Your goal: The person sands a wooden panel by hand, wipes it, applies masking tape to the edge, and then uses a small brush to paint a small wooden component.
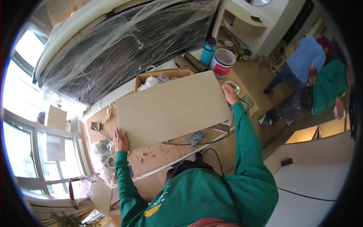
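A long, flat beige board (172, 109) spans the space between my two hands above the cardboard-covered table. My left hand (121, 140) holds its left end near the close corner, fingers lying along the edge. At the far right corner my right hand (230, 94) is wrapped round the board's short edge, with the fingertips partly hidden. Behind the board, an open cardboard box (184, 72) with white, plastic-looking stuff inside is partly covered by it. Close to the board's near edge lies a dark grey flat piece (196, 138).
A paint bucket (223, 63) and a blue bottle (208, 52) stand at the back right. Plastic sheeting (124, 49) covers a large dark panel behind the table. Tape and crumpled plastic (104, 149) lie at the left. Two people (307, 60) are on the right.
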The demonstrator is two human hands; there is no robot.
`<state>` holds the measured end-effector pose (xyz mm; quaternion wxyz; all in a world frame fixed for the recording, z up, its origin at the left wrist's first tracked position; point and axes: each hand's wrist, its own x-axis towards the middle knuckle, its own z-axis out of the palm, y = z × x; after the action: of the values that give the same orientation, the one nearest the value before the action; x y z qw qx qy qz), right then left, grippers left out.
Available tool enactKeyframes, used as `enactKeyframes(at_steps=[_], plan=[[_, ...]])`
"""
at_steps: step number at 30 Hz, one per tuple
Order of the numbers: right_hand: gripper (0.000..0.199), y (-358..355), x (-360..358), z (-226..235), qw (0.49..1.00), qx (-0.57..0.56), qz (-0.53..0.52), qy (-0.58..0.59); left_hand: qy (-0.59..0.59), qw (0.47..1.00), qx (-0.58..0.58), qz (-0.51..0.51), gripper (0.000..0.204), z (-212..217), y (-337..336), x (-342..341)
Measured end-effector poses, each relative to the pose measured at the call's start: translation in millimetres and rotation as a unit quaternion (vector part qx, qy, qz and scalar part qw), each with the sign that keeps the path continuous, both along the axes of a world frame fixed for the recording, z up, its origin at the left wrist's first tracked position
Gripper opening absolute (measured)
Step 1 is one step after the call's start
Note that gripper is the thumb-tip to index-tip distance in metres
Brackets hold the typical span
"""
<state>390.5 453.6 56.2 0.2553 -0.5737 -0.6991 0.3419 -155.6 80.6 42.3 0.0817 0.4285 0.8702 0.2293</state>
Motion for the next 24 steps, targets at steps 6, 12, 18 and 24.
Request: enactKeyframes(at_steps=[6,12,18,24], plan=[[0.069,-140,65,-22,0.875,-0.294,-0.083,0.376,0.173,0.971,-0.07,-0.15,0.082,16,170,54],[0.074,-169,25,-11,0.742,-0.253,-0.054,0.618,0.214,0.89,0.026,-0.402,0.086,17,352,236],[0.09,-167,31,-6,0.696,-0.257,-0.044,0.669,0.224,0.835,0.042,-0.502,0.091,25,393,366],[0.096,-168,39,-12,0.547,-0.29,0.022,0.785,0.16,0.709,-0.029,-0.686,0.088,63,249,409]])
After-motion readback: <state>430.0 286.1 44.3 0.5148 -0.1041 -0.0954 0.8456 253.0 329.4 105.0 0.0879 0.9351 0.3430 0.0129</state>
